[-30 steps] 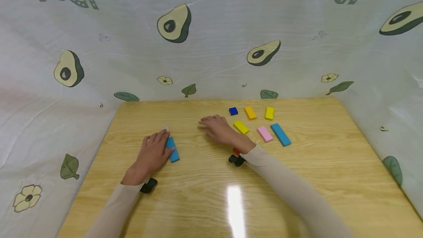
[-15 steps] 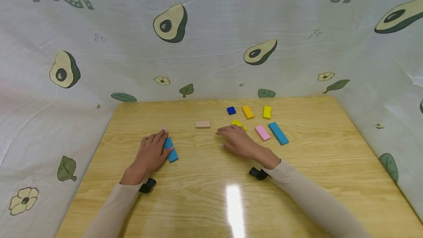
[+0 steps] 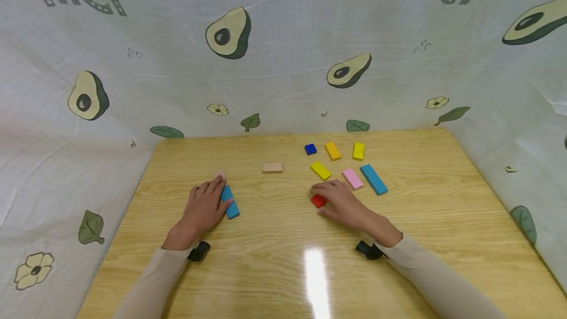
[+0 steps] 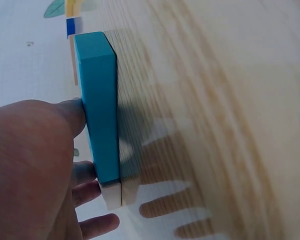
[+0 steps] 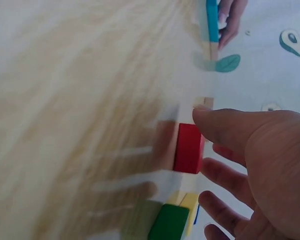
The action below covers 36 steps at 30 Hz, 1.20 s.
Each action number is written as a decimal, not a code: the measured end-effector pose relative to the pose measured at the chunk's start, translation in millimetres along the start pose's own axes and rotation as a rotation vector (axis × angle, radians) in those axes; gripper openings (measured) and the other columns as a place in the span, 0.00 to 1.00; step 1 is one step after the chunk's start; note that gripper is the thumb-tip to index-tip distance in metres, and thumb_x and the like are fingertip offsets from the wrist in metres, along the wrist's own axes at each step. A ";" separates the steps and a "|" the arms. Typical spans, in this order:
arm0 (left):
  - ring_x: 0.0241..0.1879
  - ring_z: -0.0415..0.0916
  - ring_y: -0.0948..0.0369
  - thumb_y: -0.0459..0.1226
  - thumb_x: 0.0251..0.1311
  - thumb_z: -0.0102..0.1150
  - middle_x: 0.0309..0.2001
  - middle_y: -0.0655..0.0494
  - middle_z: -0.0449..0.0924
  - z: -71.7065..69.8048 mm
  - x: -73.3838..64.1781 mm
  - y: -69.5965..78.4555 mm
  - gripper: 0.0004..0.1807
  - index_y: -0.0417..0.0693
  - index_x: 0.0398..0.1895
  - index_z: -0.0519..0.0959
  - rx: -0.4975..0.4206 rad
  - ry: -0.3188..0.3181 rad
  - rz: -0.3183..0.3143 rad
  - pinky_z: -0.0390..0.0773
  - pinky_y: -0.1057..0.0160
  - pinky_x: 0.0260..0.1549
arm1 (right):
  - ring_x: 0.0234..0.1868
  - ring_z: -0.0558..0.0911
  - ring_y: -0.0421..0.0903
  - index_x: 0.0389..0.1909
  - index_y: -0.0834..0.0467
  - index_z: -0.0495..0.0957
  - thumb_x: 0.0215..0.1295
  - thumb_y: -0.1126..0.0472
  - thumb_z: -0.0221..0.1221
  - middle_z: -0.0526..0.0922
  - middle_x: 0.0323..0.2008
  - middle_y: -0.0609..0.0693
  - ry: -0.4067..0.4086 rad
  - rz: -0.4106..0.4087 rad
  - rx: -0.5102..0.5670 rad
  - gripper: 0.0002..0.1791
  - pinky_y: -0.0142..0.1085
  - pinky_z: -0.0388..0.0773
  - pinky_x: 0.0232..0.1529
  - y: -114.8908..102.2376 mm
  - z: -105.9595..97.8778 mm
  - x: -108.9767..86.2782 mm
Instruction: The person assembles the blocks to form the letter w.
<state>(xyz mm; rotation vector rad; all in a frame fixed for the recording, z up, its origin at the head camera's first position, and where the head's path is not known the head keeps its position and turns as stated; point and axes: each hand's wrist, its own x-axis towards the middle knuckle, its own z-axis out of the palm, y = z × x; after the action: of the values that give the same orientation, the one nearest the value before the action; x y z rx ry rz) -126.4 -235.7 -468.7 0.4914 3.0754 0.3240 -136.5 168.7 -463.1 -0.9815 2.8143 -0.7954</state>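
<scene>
My left hand [image 3: 204,209] rests on top of a blue block [image 3: 230,202], its thumb touching the block and its fingertips at a pale block [image 3: 220,175] against the far end. In the left wrist view these blue [image 4: 99,115] and pale [image 4: 111,195] blocks stand end to end. My right hand [image 3: 343,203] hovers spread around a red block [image 3: 318,201]; in the right wrist view the thumb is close to one end of this red block [image 5: 188,148], with the fingers beside it. A green block [image 5: 169,222] lies close by, hidden under the hand in the head view.
A beige block [image 3: 272,168] lies mid-table between the hands. Beyond the right hand are yellow [image 3: 321,171], pink [image 3: 352,179], blue [image 3: 374,179], dark blue [image 3: 310,149], orange [image 3: 333,151] and another yellow block [image 3: 358,151]. A printed cloth [image 3: 283,63] hangs behind the table.
My right hand has moved right and nearer to me, from over the beige block to the red one. The beige block has come into sight. The left hand stays in place.
</scene>
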 end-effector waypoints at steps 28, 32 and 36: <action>0.72 0.64 0.35 0.45 0.79 0.57 0.78 0.35 0.63 0.8 -0.9 2.3 0.34 0.34 0.79 0.65 -0.004 0.026 0.000 0.62 0.31 0.68 | 0.65 0.76 0.60 0.61 0.62 0.84 0.65 0.68 0.73 0.85 0.60 0.54 0.055 -0.027 -0.086 0.24 0.64 0.65 0.69 7.8 5.5 -8.8; 0.72 0.64 0.36 0.45 0.79 0.57 0.78 0.36 0.63 1.1 -0.9 2.1 0.34 0.34 0.79 0.65 0.005 0.027 0.003 0.62 0.31 0.67 | 0.63 0.76 0.60 0.59 0.62 0.85 0.65 0.67 0.73 0.86 0.57 0.54 0.051 -0.028 -0.093 0.21 0.62 0.66 0.69 7.5 4.5 -8.1; 0.71 0.65 0.36 0.45 0.79 0.57 0.78 0.36 0.63 1.0 -0.6 2.2 0.34 0.34 0.79 0.65 0.009 0.030 0.005 0.63 0.31 0.67 | 0.61 0.77 0.60 0.56 0.62 0.86 0.63 0.68 0.74 0.87 0.53 0.53 0.056 -0.036 -0.103 0.20 0.62 0.67 0.68 7.6 3.2 -7.0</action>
<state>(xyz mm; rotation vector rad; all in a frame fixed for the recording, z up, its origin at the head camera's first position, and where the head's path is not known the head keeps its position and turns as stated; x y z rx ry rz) -125.1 -233.6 -469.2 0.4984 3.1068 0.3215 -134.6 176.5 -470.3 -1.0431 2.9197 -0.6987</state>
